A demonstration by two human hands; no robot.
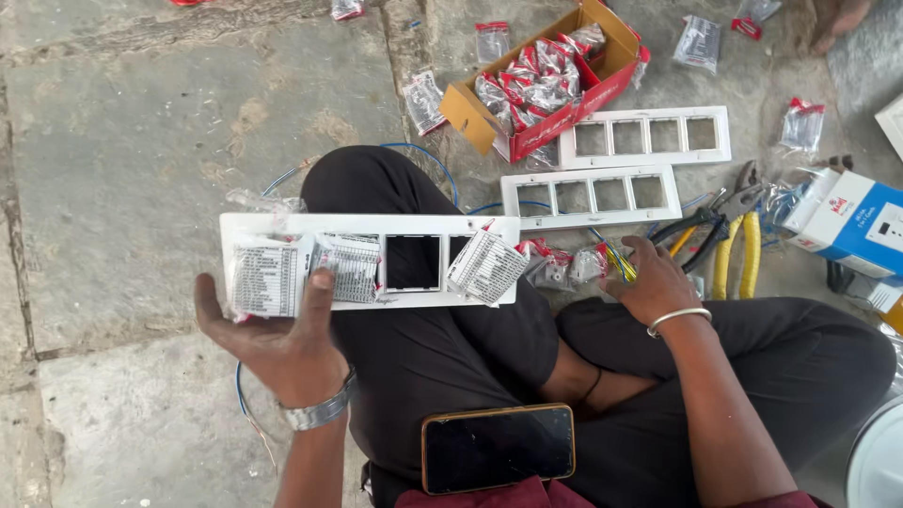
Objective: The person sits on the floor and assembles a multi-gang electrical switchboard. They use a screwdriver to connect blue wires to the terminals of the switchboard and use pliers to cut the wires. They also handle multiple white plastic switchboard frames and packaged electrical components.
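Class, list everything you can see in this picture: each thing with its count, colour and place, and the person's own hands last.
Switch plate: one, white, over the lap, in the left hand.
Empty frames: two, white, on the floor ahead.
Cardboard box: one, red and brown, open, full of small packets.
Loose packets: several, clear with red, scattered on the floor.
Pliers: yellow-handled, right of the frames.
Phone: one, dark, on the lap.
Left hand: holds the plate.
Right hand: on small packets; its grip cannot be made out.
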